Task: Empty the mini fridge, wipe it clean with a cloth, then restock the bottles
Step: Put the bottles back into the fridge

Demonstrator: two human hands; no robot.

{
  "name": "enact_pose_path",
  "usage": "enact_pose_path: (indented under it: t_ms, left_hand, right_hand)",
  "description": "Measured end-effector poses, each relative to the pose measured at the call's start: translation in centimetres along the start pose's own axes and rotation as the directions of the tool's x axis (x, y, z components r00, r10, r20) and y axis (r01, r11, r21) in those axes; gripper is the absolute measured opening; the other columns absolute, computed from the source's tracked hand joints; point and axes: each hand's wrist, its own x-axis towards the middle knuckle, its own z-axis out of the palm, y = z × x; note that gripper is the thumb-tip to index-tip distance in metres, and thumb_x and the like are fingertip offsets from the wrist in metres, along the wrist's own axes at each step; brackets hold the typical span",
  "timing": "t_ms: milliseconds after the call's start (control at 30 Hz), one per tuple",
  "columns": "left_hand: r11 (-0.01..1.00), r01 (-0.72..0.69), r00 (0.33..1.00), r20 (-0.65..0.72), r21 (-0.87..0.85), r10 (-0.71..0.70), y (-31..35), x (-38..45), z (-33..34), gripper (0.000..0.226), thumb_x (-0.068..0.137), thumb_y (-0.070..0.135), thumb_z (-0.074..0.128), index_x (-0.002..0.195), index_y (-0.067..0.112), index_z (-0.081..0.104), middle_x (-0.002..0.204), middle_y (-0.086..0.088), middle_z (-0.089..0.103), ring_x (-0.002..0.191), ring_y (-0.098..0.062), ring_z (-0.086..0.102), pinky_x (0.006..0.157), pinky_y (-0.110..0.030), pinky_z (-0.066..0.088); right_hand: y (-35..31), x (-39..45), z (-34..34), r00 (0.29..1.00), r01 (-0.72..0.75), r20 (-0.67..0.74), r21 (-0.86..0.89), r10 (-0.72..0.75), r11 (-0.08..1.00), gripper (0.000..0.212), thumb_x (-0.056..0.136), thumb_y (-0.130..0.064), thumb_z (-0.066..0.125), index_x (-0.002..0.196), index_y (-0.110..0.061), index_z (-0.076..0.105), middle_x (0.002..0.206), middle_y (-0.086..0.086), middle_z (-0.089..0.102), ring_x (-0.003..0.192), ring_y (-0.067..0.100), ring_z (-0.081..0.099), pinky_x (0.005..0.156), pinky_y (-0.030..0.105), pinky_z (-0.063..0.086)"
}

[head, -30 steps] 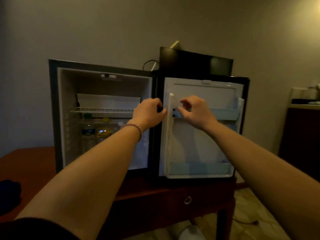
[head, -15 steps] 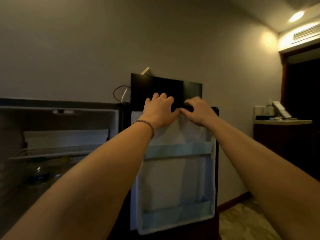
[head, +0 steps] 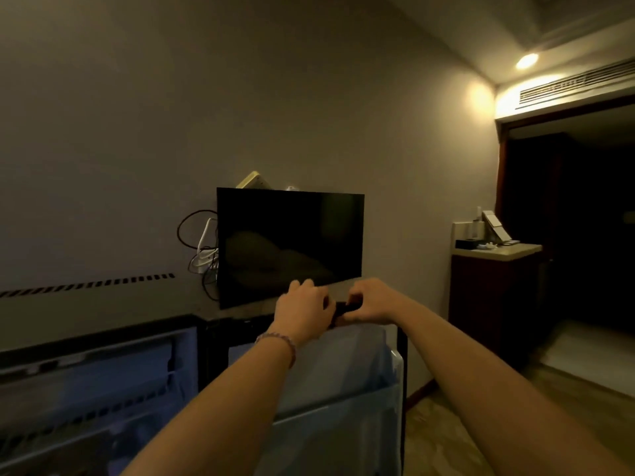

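While mini fridge (head: pixel 103 389) stands open, small dark object (head: pixel 343 309) pinched between left hand (head: pixel 302 312) and right hand (head: pixel 372 304), above door (head: pixel 343 372); judged light, rigid, best gripped by edges.

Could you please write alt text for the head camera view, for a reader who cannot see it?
Two bare hands, left hand and right hand, meet at the top edge of the open white mini fridge door, both touching a small dark object. A dark wall-mounted television screen hangs behind.
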Motion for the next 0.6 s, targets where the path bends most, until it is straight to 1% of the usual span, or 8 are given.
enact_pose_path:
  t_ms: [100, 167, 300, 367, 433, 533, 600]
  left_hand:
    - [0.999, -0.013, 0.998, 0.057, -0.051, 0.015, 0.3, -1.3, -0.7, 0.032, 0.101, 0.046, 0.043, 0.114, 0.024, 0.064, 0.117, -0.004, 0.054, 0.111, -0.026, 0.046, 0.09, -0.042, 0.048]
    - [0.997, -0.007, 0.996, 0.092, -0.075, 0.013, 0.9, -2.6, -1.5, 0.034, 0.1, 0.048, 0.043, 0.117, 0.027, 0.062, 0.119, -0.003, 0.052, 0.113, -0.026, 0.045, 0.092, -0.042, 0.047]
    - [0.995, -0.015, 0.994, 0.109, -0.103, 0.026, 2.3, -5.6, -3.4, 0.032, 0.1, 0.049, 0.042, 0.118, 0.029, 0.059, 0.118, -0.002, 0.052, 0.112, -0.026, 0.045, 0.093, -0.04, 0.041]
    - [0.992, -0.034, 0.995, 0.093, -0.12, 0.045, 2.7, -7.5, -4.4, 0.03, 0.101, 0.048, 0.042, 0.116, 0.028, 0.059, 0.116, -0.002, 0.052, 0.11, -0.027, 0.045, 0.091, -0.039, 0.037]
    - [0.988, -0.059, 0.994, 0.083, -0.146, 0.072, 2.5, -9.4, -5.4, 0.029, 0.101, 0.046, 0.043, 0.116, 0.028, 0.06, 0.114, -0.001, 0.053, 0.108, -0.028, 0.045, 0.087, -0.039, 0.034]
    - [0.979, -0.074, 0.994, 0.059, -0.189, 0.086, 1.9, -12.0, -6.8, 0.027, 0.099, 0.046, 0.046, 0.113, 0.029, 0.062, 0.111, 0.0, 0.053, 0.105, -0.027, 0.044, 0.085, -0.037, 0.033]
    - [0.972, -0.088, 0.995, 0.032, -0.22, 0.097, 1.4, -13.6, -7.8, 0.025, 0.099, 0.045, 0.048, 0.11, 0.028, 0.062, 0.106, 0.001, 0.052, 0.1, -0.025, 0.041, 0.081, -0.036, 0.032]
  right_hand:
    - [-1.0, -2.0, -1.9, 0.992, -0.073, 0.097, -0.02, 0.075, 0.997, 0.035, 0.07, -0.056, 0.079, 0.08, -0.024, 0.066, 0.087, -0.003, 0.064, 0.08, 0.012, 0.06, 0.072, 0.032, 0.052]
    - [-1.9, -3.8, -2.9, 0.984, -0.108, 0.14, -0.023, 0.11, 0.994, 0.036, 0.071, -0.056, 0.08, 0.078, -0.023, 0.066, 0.084, -0.002, 0.065, 0.077, 0.012, 0.061, 0.069, 0.03, 0.051]
    - [-4.0, -7.8, -4.3, 0.973, -0.136, 0.19, -0.002, 0.134, 0.991, 0.036, 0.074, -0.05, 0.081, 0.071, -0.019, 0.062, 0.072, -0.002, 0.062, 0.067, 0.013, 0.058, 0.06, 0.027, 0.046]
    - [-5.3, -9.8, -4.5, 0.975, -0.121, 0.185, -0.019, 0.123, 0.992, 0.04, 0.074, -0.051, 0.081, 0.068, -0.018, 0.059, 0.07, -0.001, 0.061, 0.065, 0.014, 0.056, 0.06, 0.029, 0.045]
    - [-6.8, -11.7, -4.4, 0.981, -0.076, 0.175, -0.047, 0.083, 0.996, 0.043, 0.075, -0.054, 0.078, 0.065, -0.019, 0.056, 0.066, -0.002, 0.058, 0.061, 0.013, 0.054, 0.059, 0.03, 0.044]
    - [-9.7, -14.1, -4.3, 0.985, 0.015, 0.172, -0.124, 0.007, 0.992, 0.045, 0.08, -0.056, 0.073, 0.061, -0.024, 0.048, 0.062, -0.006, 0.051, 0.057, 0.01, 0.048, 0.059, 0.031, 0.042]
    - [-12.0, -15.8, -4.4, 0.983, 0.043, 0.181, -0.163, -0.013, 0.986, 0.045, 0.083, -0.056, 0.07, 0.062, -0.024, 0.047, 0.063, -0.006, 0.05, 0.057, 0.011, 0.047, 0.06, 0.032, 0.042]
